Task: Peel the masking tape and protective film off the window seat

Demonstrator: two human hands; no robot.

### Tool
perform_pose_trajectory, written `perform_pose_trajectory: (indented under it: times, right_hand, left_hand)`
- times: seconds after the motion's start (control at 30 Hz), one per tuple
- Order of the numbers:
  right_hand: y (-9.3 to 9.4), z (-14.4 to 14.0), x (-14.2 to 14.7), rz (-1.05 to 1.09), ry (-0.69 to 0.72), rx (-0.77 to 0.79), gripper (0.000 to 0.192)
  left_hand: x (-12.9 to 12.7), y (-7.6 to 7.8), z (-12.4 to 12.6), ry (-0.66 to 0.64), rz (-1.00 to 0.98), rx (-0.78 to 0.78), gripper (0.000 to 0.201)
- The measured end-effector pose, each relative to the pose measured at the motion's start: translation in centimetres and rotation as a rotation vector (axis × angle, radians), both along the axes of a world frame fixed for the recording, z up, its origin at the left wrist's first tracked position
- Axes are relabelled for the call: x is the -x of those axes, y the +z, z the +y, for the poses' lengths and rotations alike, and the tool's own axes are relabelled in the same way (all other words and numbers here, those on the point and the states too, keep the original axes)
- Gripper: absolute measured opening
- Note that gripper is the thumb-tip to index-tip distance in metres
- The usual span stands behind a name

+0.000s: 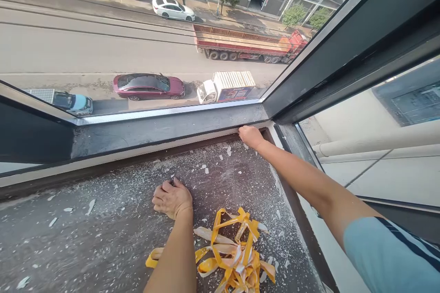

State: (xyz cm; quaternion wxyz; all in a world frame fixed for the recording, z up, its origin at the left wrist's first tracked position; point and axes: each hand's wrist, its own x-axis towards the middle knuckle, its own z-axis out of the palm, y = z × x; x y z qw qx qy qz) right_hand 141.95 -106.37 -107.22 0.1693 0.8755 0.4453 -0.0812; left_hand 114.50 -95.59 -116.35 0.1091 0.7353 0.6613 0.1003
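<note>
Where yellow tape strips (250,256) are heaped at six o'clock, the ledge (113,252) is strewn with white flakes (91,207).
At seven the left hand (173,199) is set on the ledge, fingers bent; at three the right hand (250,136) is curled narrow at the foot of the window frame (165,129); whether anything is held by either cannot be told. Beyond, at twelve, a cargo box (237,86) is carried by a white truck (208,92), its inside hidden; farther, at one, the tan-floored open bed (240,40) of a red truck (298,42) is seen.
</note>
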Motion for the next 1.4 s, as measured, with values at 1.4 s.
perform_pose_trajectory:
  times: [1.4]
  right_hand:
    - [0.4,2.2,-1.0,0.542,-0.883,-0.262,0.02]
  left_hand:
    - [0.0,0.2,0.0,-0.003,-0.009,0.023,0.039]
